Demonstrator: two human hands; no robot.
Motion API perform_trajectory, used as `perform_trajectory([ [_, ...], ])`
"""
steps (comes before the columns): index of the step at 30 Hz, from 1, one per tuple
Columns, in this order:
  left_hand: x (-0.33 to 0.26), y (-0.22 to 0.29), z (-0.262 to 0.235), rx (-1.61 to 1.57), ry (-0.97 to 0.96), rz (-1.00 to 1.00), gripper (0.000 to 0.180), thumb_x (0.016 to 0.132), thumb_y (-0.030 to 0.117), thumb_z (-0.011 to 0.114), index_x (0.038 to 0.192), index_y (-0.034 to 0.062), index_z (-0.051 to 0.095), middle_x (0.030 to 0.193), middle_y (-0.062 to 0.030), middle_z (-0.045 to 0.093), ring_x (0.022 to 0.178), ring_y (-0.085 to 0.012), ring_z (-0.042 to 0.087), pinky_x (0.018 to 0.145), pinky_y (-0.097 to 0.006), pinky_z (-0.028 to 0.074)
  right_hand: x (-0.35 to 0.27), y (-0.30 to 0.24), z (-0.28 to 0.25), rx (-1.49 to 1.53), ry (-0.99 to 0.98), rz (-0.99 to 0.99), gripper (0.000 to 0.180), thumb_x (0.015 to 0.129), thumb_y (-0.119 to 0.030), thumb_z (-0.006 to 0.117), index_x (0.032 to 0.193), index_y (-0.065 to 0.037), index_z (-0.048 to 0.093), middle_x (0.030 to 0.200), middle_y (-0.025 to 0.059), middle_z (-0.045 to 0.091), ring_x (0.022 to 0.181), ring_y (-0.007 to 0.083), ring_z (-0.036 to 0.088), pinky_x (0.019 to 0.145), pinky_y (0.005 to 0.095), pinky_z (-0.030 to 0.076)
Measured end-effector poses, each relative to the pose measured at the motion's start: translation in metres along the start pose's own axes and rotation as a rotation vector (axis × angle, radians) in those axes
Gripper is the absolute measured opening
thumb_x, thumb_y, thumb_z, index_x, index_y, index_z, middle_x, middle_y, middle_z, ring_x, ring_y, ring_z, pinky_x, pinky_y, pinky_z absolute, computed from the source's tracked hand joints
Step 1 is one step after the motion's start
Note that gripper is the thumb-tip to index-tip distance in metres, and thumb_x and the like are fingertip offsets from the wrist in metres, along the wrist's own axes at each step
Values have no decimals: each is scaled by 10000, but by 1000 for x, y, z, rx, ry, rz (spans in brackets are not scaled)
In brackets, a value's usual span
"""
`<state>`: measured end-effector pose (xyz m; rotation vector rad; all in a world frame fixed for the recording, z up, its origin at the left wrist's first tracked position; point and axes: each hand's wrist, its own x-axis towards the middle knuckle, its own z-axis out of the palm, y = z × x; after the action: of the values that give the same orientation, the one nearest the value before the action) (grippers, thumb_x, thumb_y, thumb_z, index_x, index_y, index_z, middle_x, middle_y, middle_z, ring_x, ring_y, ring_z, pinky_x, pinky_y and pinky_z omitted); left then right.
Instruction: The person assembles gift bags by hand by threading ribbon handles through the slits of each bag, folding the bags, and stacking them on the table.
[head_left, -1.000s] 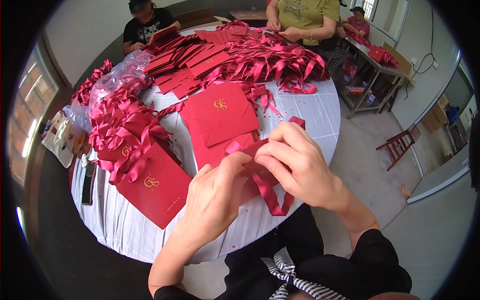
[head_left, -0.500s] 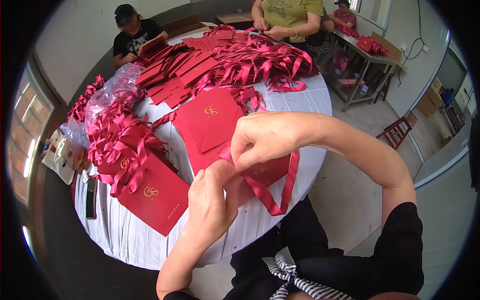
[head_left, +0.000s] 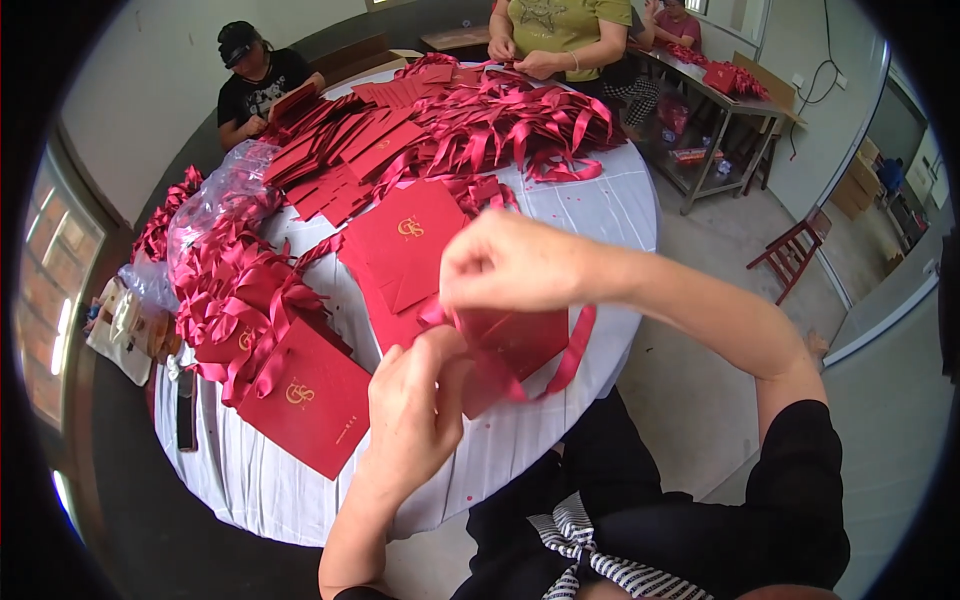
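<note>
A red paper bag (head_left: 530, 340) lies partly under my two hands at the near right side of the table. A dark pink ribbon (head_left: 577, 355) loops off it toward the right, and part of it is smeared by motion. My right hand (head_left: 520, 265) is closed in a pinch on the ribbon, above the bag. Lower and to the left, my left hand (head_left: 415, 410) also pinches at the ribbon, though its fingertips are partly hidden. Just beyond my hands is a stack of flat red bags (head_left: 400, 240) with gold lettering.
Finished-looking bags with ribbons (head_left: 245, 290) heap at the left, beside clear plastic (head_left: 215, 200). One flat bag (head_left: 305, 400) lies nearest left. A large pile (head_left: 520, 120) covers the far side. Two people work across the white-clothed round table (head_left: 240, 490); another sits at a metal table (head_left: 725, 110).
My right hand has risen slightly and shifted left, away from my left hand. The ribbon below it has swung and blurred. The whole view has shifted a little.
</note>
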<state>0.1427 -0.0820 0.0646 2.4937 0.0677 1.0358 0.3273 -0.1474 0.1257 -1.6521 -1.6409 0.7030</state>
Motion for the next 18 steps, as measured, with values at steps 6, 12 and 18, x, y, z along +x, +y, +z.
perform_trajectory([
  [6, 0, -2, 5, -23, -11, -35, 263, 776, -115, 621, 1005, -27, 524, 856, -128, 599, 727, -238, 617, 632, -303, 492, 11, -4, -16, 67, -29, -70, 188, 849, -180, 637, 800, -1, 670, 637, -13, 572, 577, 44, 486, 529, 230, 391],
  [12, -1, 4, 6, -29, 40, -66, 247, 739, -63, 675, 929, 7, 534, 783, -90, 619, 570, -233, 546, 560, -323, 386, 34, -4, -10, 168, 62, -81, 197, 854, -180, 634, 803, 5, 679, 648, -1, 582, 607, 51, 516, 576, 243, 431],
  [18, 0, 3, 11, -16, 75, -80, 256, 715, -69, 703, 902, 4, 543, 724, -76, 601, 521, -195, 518, 542, -302, 384, 50, -3, -10, 192, 155, -85, 184, 836, -166, 630, 783, 2, 680, 643, -9, 584, 610, 47, 488, 581, 242, 410],
])
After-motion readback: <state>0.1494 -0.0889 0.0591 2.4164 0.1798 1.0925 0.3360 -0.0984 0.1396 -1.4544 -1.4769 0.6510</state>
